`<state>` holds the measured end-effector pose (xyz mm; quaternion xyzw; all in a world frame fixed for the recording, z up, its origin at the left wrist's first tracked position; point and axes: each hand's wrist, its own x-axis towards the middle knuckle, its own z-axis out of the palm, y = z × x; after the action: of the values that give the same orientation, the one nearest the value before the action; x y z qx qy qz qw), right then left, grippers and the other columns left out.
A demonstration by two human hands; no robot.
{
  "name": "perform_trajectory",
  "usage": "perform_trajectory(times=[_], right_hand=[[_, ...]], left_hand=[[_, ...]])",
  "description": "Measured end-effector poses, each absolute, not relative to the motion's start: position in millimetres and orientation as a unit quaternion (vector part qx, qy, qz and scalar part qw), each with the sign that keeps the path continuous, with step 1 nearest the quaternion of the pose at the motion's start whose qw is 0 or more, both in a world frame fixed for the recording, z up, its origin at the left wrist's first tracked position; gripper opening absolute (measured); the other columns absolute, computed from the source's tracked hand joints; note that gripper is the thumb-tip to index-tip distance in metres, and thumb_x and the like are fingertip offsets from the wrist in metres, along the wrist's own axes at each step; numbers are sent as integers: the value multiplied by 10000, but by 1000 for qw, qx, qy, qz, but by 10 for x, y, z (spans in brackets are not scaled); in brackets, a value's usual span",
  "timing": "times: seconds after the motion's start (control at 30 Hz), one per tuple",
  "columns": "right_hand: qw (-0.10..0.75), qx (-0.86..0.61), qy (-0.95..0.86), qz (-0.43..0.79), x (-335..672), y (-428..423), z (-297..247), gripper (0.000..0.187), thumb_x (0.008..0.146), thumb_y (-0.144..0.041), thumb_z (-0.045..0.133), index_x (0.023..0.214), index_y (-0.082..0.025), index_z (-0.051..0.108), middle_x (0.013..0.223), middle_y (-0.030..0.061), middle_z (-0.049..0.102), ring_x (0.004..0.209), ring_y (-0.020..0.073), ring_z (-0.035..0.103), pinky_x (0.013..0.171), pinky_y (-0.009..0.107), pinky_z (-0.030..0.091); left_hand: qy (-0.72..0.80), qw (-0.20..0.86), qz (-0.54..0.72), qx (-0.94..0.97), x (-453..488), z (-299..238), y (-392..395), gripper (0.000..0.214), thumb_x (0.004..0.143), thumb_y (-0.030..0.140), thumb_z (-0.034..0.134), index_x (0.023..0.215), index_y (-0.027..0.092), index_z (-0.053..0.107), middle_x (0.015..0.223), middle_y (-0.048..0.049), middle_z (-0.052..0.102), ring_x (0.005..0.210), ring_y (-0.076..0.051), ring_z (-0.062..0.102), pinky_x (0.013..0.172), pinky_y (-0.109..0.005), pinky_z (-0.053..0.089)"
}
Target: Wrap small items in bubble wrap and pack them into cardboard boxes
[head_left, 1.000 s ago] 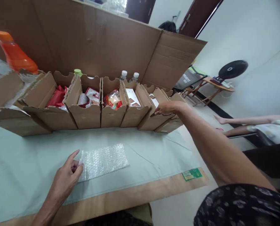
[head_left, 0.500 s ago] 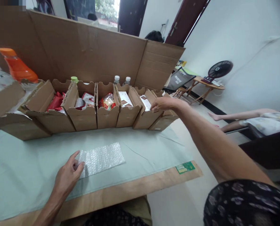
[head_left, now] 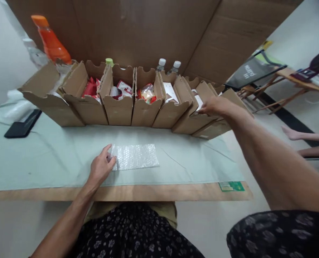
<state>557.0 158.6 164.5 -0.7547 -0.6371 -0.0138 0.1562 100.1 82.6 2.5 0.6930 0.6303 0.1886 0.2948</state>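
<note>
My left hand [head_left: 102, 165] is at the left end of a flat clear piece of bubble wrap [head_left: 135, 156] lying on the pale green cloth. Its thumb and index finger close on that edge. My right hand [head_left: 214, 106] reaches into a cardboard bin [head_left: 187, 120] toward the right end of the row. Its fingertips are at a white box [head_left: 198, 100] inside; they are partly hidden, so I cannot tell whether they grip it. The neighbouring bin to the left holds another white box [head_left: 170, 92] with brown markings.
More bins hold a red packet [head_left: 90, 87], red-and-white packs [head_left: 124, 89] and a clear-and-red packet [head_left: 148, 94]. An orange bottle [head_left: 52, 41] and white-capped bottles [head_left: 161, 64] stand behind. A black phone-like slab [head_left: 23, 124] lies left. Another person's leg [head_left: 304, 136] shows at right.
The view has tilted down and turned, so the table sits level. My right hand is lower at the bin, with its fingertips at the white box. My left hand stays at the bubble wrap.
</note>
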Motion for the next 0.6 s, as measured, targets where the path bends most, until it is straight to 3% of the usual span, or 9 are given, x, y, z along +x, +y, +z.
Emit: perform_trajectory(times=[0.07, 0.17, 0.27, 0.33, 0.4, 0.5, 0.6], right_hand=[[115, -798, -591, -39, 5547, 1444, 1930, 427, 716, -338, 799, 529, 28, 683, 858, 197, 783, 848, 181, 732, 713, 347, 412], [101, -834, -523, -143, 5386, 990, 2461, 437, 855, -402, 696, 752, 14, 777, 842, 120, 791, 824, 140, 697, 679, 367, 364], [269, -767, -545, -208, 4996, 412, 2677, 341, 911, -385, 708, 936, -64, 818, 716, 38, 764, 659, 79, 614, 607, 311, 352], [384, -696, -593, -131, 4674, 129, 2504, 203, 898, -326, 747, 905, -140, 829, 743, 15, 770, 643, 82, 606, 610, 275, 418], [462, -610, -643, 18, 4377, -14, 2134, 123, 883, -296, 749, 889, -197, 822, 850, 15, 796, 752, 120, 678, 700, 270, 505], [542, -551, -601, 205, 4013, -42, 1478, 93, 864, -303, 763, 911, -248, 821, 930, 18, 795, 865, 165, 712, 793, 304, 550], [615, -518, -470, 363, 3717, -17, 974, 141, 824, -381, 806, 895, -261, 824, 796, 7, 761, 742, 156, 674, 723, 302, 544]], left_hand=[[625, 301, 184, 696, 985, 13, 829, 689, 833, 441, 488, 1440, 119, 536, 756, 4, 619, 694, -201, 572, 728, -320, 450], [617, 313, 196, 695, 955, 5, 820, 705, 832, 465, 518, 1446, 119, 527, 819, -18, 653, 688, -203, 592, 740, -346, 488], [611, 264, 286, 689, 959, 85, 755, 693, 839, 511, 576, 1428, 147, 544, 1163, -122, 672, 821, -228, 662, 767, -385, 541], [589, 219, 371, 684, 994, 207, 672, 648, 852, 510, 607, 1398, 162, 570, 1387, -177, 572, 1039, -280, 669, 811, -407, 568], [554, 244, 419, 676, 1055, 352, 570, 581, 865, 480, 638, 1357, 173, 602, 1417, -178, 554, 1147, -303, 642, 862, -422, 578], [480, 457, 415, 624, 1172, 499, 434, 573, 857, 454, 704, 1359, 197, 601, 1320, -150, 629, 1135, -288, 653, 913, -431, 576], [366, 657, 408, 518, 1251, 506, 361, 663, 811, 410, 776, 1412, 223, 564, 1381, -142, 619, 1249, -308, 602, 972, -432, 554]])
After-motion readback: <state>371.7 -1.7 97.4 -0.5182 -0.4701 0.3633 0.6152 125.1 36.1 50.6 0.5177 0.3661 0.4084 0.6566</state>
